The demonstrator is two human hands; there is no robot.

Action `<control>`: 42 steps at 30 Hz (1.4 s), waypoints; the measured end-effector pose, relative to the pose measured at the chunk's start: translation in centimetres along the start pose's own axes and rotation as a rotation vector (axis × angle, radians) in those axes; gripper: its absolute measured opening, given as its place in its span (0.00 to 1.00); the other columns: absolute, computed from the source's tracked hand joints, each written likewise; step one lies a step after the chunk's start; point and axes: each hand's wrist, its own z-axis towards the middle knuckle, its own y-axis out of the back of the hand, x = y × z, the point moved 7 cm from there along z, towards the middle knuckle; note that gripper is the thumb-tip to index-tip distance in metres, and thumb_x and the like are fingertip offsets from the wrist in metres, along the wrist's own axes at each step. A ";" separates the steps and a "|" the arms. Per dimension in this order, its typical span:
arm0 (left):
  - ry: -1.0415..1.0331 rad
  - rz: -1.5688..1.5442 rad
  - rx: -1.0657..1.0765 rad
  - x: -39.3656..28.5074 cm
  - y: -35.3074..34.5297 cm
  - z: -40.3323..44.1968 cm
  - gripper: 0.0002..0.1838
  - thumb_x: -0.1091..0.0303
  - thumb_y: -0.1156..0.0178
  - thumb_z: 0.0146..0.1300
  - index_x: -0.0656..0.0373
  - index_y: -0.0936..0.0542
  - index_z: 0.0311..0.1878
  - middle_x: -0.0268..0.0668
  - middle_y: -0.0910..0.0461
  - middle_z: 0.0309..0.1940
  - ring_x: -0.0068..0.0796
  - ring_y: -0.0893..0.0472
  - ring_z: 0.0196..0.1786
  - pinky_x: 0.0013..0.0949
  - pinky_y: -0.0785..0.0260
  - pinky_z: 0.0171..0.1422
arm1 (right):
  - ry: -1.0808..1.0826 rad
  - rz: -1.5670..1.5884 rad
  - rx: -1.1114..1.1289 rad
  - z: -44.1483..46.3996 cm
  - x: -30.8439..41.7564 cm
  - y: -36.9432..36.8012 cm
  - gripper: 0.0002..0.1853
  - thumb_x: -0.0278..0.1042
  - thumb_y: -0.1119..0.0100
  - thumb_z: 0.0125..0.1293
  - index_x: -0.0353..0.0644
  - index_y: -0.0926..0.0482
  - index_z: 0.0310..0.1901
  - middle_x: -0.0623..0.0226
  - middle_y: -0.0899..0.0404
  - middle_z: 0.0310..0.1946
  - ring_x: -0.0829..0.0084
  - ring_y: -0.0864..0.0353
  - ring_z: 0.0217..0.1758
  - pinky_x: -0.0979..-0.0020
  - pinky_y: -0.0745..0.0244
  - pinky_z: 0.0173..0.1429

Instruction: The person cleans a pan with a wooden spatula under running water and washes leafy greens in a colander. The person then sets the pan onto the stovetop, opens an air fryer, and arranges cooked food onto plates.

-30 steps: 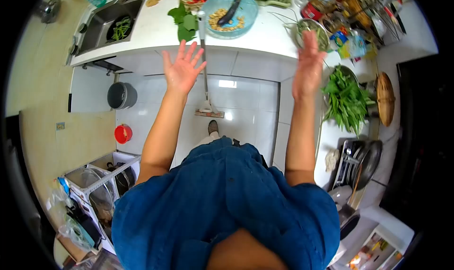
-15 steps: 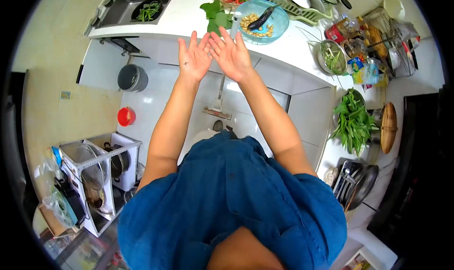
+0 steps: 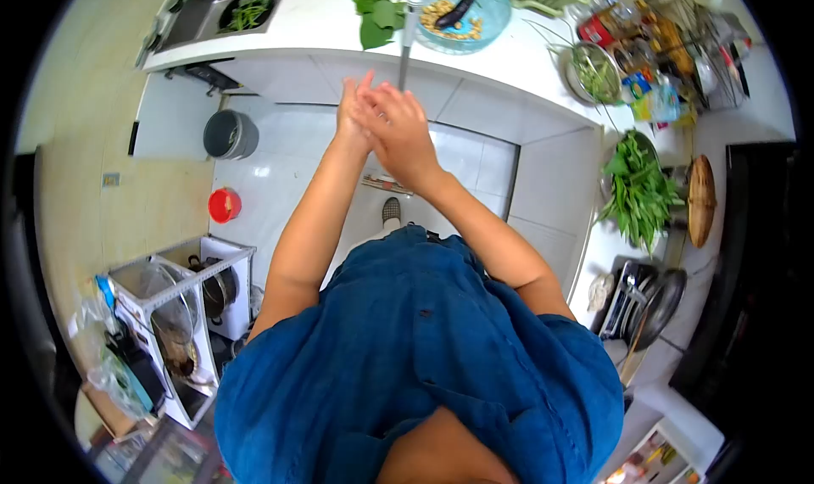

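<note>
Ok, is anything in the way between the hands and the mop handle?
Nothing visible is: the left hand and right hand are together, and the mop handle shows directly beyond them.

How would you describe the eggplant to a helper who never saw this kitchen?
On the long white counter, find the wide, translucent blue bowl near the green leaves. The eggplant lies inside it, long and glossy. Its dark skin sets it apart from the small pale pieces beside it.
</note>
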 end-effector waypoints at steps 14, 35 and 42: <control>0.369 0.140 -0.207 13.5 5.6 4.9 0.37 0.34 0.73 0.70 0.50 0.38 0.70 0.45 0.37 0.68 0.50 0.32 0.65 0.48 0.44 0.71 | -0.796 0.662 -0.201 -17.8 -15.3 -1.5 0.26 0.44 0.57 0.72 0.49 0.39 0.69 0.58 0.43 0.70 0.59 0.48 0.75 0.61 0.54 0.75; 0.525 0.139 -0.447 32.1 29.2 4.4 0.38 0.31 0.68 0.68 0.47 0.39 0.71 0.43 0.38 0.69 0.47 0.34 0.66 0.46 0.46 0.70 | -1.416 1.103 -1.512 -38.3 -51.3 -6.9 0.47 0.74 0.76 0.67 0.47 0.72 0.74 0.67 0.79 0.77 0.67 0.80 0.79 0.60 0.81 0.78; 0.436 0.051 -0.531 30.6 32.6 5.0 0.37 0.31 0.69 0.68 0.46 0.36 0.69 0.43 0.34 0.67 0.46 0.30 0.64 0.46 0.34 0.62 | -1.229 1.516 -1.880 -31.0 -60.2 -10.8 0.48 0.75 0.74 0.65 0.48 0.66 0.75 0.68 0.71 0.77 0.62 0.67 0.79 0.52 0.70 0.78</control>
